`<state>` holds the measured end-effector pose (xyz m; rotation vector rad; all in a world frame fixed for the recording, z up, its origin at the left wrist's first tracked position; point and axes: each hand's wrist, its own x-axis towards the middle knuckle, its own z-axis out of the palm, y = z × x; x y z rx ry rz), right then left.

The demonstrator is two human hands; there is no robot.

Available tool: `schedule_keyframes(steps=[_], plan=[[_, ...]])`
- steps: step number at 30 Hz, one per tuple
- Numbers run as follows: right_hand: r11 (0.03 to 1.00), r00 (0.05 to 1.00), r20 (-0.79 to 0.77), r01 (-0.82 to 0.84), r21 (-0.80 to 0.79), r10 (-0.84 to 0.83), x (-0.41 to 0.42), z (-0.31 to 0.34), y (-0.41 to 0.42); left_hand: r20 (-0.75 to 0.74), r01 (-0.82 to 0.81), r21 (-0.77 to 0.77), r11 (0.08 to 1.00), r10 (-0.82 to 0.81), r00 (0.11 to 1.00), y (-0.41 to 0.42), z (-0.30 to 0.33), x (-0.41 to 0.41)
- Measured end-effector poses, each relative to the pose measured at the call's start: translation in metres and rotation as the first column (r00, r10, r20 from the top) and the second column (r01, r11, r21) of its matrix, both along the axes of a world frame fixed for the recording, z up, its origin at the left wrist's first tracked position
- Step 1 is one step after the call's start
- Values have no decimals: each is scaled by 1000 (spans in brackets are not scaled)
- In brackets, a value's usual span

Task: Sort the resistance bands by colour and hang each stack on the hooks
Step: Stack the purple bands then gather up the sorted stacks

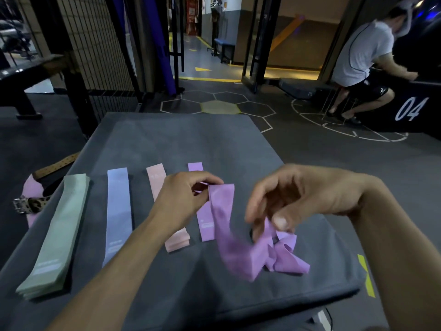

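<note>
Left hand (183,199) fingers pinch the purple band (229,235); right hand (298,199) fingers curl round its crumpled end. Band labels are too blurred to read. Box (405,120) reads "04".

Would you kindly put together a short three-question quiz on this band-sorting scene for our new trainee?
1. True or false: the left hand pinches the top end of a purple band.
2. Going left to right on the grey mat, which order do the flat stacks follow? A) green, blue, pink, purple B) pink, green, purple, blue C) blue, purple, green, pink
3. Fill in: the right hand reaches toward the crumpled ____ bands.

Key: 1 true; 2 A; 3 purple.
</note>
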<state>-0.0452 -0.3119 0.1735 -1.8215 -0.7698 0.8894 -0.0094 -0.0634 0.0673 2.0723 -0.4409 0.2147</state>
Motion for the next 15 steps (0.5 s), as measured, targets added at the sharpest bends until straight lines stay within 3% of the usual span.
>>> schedule_keyframes(steps=[1, 3, 5, 7, 9, 11, 15], plan=[[997, 1000, -4, -15, -80, 14, 1, -2, 0, 29, 30, -42, 999, -29, 999, -2, 1, -3], [972, 986, 55, 166, -167, -159, 10, -11, 0, 73, 103, -120, 987, -94, 993, -6, 0, -9], [869, 880, 162, 469, -155, -446, 21, -24, 0, 111, 168, -132, 977, -154, 982, -9, -1, -16], [734, 740, 196, 669, -116, -644, 30, -39, 2, 128, 221, -139, 965, -204, 971, -12, 0, -20], [694, 709, 139, 705, -148, -691, 32, -50, 7, 125, 249, -158, 956, -230, 965, -12, 2, -23], [735, 748, 42, 660, -156, -662, 31, -55, 13, 114, 248, -192, 950, -229, 967, -10, 4, -23], [773, 773, -41, 634, 4, -634, 32, -48, 21, 93, 231, -274, 934, -214, 973, -9, 7, -21]])
